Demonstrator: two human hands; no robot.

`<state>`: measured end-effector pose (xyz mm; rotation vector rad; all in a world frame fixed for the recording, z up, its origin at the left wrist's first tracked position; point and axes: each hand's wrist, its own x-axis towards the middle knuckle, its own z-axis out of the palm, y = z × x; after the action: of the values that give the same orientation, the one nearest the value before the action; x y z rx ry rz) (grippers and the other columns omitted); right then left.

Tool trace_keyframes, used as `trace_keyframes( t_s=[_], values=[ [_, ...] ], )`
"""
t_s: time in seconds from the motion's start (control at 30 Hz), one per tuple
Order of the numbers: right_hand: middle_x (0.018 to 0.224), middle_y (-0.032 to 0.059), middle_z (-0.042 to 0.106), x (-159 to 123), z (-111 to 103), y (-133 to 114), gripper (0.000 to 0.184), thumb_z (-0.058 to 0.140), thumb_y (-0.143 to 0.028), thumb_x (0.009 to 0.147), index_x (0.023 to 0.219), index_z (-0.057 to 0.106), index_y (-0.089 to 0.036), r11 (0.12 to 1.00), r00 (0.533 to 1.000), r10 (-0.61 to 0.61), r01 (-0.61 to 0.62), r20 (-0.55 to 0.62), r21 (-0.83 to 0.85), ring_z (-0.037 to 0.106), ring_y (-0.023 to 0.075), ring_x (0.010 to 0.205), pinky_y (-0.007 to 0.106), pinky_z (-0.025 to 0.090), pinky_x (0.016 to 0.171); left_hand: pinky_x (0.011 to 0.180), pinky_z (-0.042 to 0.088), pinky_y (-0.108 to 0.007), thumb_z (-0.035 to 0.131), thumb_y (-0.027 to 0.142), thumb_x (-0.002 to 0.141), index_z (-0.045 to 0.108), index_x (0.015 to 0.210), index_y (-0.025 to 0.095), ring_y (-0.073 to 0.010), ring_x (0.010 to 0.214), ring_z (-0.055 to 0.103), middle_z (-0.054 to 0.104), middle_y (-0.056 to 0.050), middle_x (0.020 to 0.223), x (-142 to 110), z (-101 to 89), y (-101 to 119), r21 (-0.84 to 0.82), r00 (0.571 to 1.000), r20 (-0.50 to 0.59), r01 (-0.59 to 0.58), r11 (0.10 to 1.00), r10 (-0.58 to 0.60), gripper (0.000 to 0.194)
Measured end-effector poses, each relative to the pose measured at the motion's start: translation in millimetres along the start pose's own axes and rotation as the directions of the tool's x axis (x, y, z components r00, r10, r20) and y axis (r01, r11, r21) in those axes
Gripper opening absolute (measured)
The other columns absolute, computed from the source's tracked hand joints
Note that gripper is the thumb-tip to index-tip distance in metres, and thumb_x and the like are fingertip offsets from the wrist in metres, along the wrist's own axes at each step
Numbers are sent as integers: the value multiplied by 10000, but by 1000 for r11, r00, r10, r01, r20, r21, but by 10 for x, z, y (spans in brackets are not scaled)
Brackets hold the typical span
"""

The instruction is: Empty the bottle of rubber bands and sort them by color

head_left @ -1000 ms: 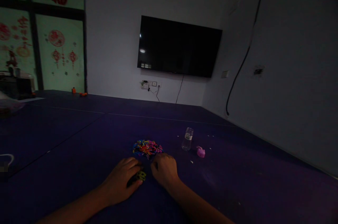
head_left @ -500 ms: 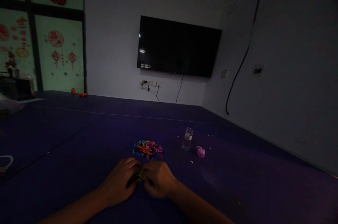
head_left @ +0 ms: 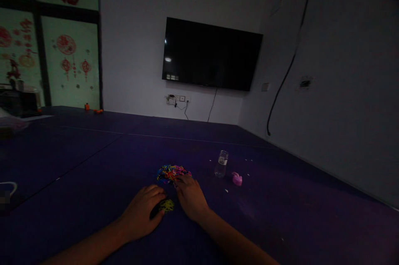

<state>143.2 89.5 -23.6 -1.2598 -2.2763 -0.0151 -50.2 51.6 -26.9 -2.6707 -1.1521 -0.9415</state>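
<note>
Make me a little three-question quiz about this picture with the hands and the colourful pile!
1. True or false: the right hand reaches its fingers to the colourful pile.
2. What stands nearest the clear bottle: A) a pink thing, B) a red cup, C) a book?
3. Fill in: the left hand rests by a small ____-green bundle on the purple mat.

Key: 1 true; 2 A; 3 yellow.

**Count of items on the purple mat**

Hands: two, left hand and right hand. Multicoloured band pile: one. Small yellow-green bundle: one. Clear plastic bottle: one. Pink object: one. Wall-mounted television: one.
</note>
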Motion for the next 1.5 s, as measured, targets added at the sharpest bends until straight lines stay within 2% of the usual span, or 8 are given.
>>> trace_keyframes(
  t_s=[0.33, 0.6, 0.77, 0.9, 1.0, 1.17, 1.37, 1.5],
  values=[
    [1216, 87, 575, -8, 22, 9, 354, 397, -103, 875, 1164, 590, -170, 997, 997, 44, -41, 57, -60, 453, 232, 1189, 354, 347, 986, 837, 475, -398, 560, 215, 730, 619, 1025, 194, -232, 969, 588, 655, -77, 1033, 12, -14, 28, 15, 1000, 22, 6, 1000, -7, 301],
    [1199, 106, 589, 16, 73, 69, 344, 377, -112, 884, 1126, 616, -162, 992, 991, 123, -122, -43, 30, 513, 225, 1134, 345, 377, 969, 851, 470, -408, 558, 231, 737, 619, 1026, 191, -240, 992, 578, 650, -81, 1054, 8, -18, 29, 19, 999, 44, 30, 999, -31, 298],
    [1202, 114, 590, 36, 110, 126, 360, 353, -107, 888, 1143, 605, -134, 984, 983, 180, -180, -30, -10, 509, 224, 1145, 340, 383, 970, 876, 464, -393, 544, 239, 747, 622, 1028, 200, -228, 1003, 575, 653, -73, 1057, 16, -44, 56, 24, 995, 78, 55, 998, -57, 294],
    [1265, 138, 545, 32, 115, 162, 388, 329, -126, 894, 1199, 569, -112, 971, 969, 227, -233, -93, -52, 473, 246, 1190, 379, 368, 989, 872, 467, -407, 537, 235, 750, 617, 1039, 199, -232, 1009, 576, 651, -75, 1065, 12, -43, 46, 20, 997, 69, 42, 999, -44, 302],
    [1280, 131, 534, 24, 84, 138, 385, 329, -130, 893, 1182, 583, -126, 981, 977, 182, -187, -108, -41, 453, 244, 1209, 390, 351, 1004, 866, 469, -408, 536, 239, 754, 614, 1044, 191, -233, 1004, 578, 648, -80, 1066, 8, -37, 34, 21, 996, 76, 39, 999, -40, 304],
    [1153, 59, 617, 11, 39, 73, 318, 369, -146, 890, 1007, 659, -204, 999, 999, 42, -42, -11, 5, 513, 205, 1118, 351, 369, 975, 862, 470, -401, 532, 242, 756, 618, 1027, 187, -231, 993, 579, 648, -79, 1050, 6, -25, 34, 19, 996, 77, 47, 999, -49, 289],
    [1159, 81, 611, 19, 76, 94, 311, 384, -121, 870, 1020, 650, -179, 999, 999, 30, -29, 32, -38, 485, 224, 1144, 352, 366, 960, 882, 460, -407, 530, 244, 759, 613, 1049, 190, -235, 1022, 569, 640, -82, 1079, 5, -7, 12, 15, 995, 80, 49, 999, -50, 306],
    [1117, 102, 623, 20, 74, 89, 323, 370, -107, 869, 1020, 649, -165, 998, 998, 42, -40, 37, -41, 521, 223, 1090, 343, 387, 929, 873, 464, -405, 534, 243, 757, 613, 1045, 191, -234, 1012, 573, 642, -82, 1073, 10, -8, 7, 9, 996, 79, 44, 999, -45, 304]
  ],
)
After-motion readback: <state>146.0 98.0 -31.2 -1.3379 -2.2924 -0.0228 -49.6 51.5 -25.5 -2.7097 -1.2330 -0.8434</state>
